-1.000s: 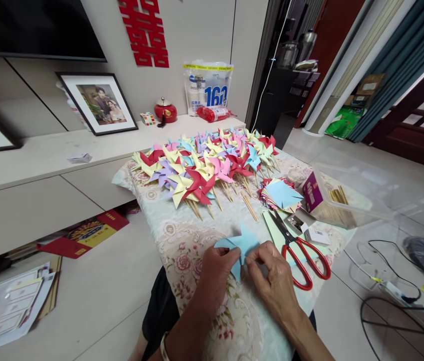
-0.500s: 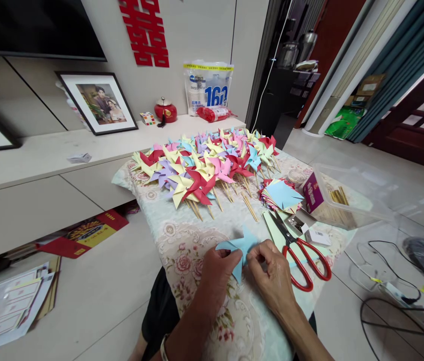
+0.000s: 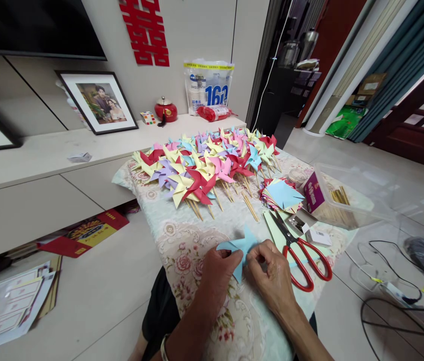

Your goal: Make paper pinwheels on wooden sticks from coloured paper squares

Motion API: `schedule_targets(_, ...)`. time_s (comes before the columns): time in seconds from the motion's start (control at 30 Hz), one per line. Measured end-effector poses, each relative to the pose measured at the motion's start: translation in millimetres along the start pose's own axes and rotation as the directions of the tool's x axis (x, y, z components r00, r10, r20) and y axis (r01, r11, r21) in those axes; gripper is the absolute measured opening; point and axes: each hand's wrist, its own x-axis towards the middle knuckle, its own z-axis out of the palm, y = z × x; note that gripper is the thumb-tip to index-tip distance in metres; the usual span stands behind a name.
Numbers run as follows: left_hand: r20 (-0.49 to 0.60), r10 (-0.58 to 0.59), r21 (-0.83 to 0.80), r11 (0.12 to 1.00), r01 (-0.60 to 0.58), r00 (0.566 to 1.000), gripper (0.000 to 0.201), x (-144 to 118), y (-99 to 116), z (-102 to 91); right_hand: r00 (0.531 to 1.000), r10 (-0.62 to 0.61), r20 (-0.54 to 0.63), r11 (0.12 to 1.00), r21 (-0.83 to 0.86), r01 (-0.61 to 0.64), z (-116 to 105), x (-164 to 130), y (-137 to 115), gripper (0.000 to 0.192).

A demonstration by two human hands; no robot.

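A light blue paper pinwheel [image 3: 247, 242] with folded blades is held just above the flowered tablecloth. My left hand [image 3: 219, 268] pinches its left side between thumb and fingers. On the other side my right hand [image 3: 270, 265] is closed, thumb and forefinger pressed together at the pinwheel's right edge; its fingertips are partly hidden. Red-handled scissors [image 3: 305, 255] lie beside my right hand, blades pointing away. Beyond them is a stack of cut paper squares [image 3: 282, 194], a light blue one on top. A small open box [image 3: 300, 220] holds tiny metal pieces.
Many finished pinwheels [image 3: 200, 186] on sticks cover the table's far part. Loose wooden sticks [image 3: 249, 208] lie before them. A clear plastic bin [image 3: 362, 215] with more sticks stands at the right edge. A white cabinet [image 3: 39, 165] borders the far left.
Almost nothing differs. Both hands keep their places at the blue pinwheel, and the view has shifted very slightly.
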Motion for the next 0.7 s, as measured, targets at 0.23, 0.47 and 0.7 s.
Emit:
schedule_targets(0.23, -0.011, 0.009, 0.006, 1.000, -0.009, 1.000, 0.016, -1.0, -0.1, 0.1, 1.000, 0.000, -0.004, 1.000, -0.001, 0.000, 0.6, -0.5, -0.6, 0.021)
schedule_targets(0.47, -0.023, 0.019, 0.019, 1.000, -0.018, 1.000, 0.016, 0.0, -1.3, 0.2, 1.000, -0.010, -0.010, 1.000, -0.014, 0.009, 1.4, 0.0, 1.8, 0.021)
schedule_targets(0.7, -0.005, 0.004, 0.035, 0.999, -0.004, 1.000, 0.014, 0.4, -1.1, 0.4, 1.000, 0.006, 0.029, 1.000, -0.014, -0.006, -1.5, -2.7, -3.7, 0.023)
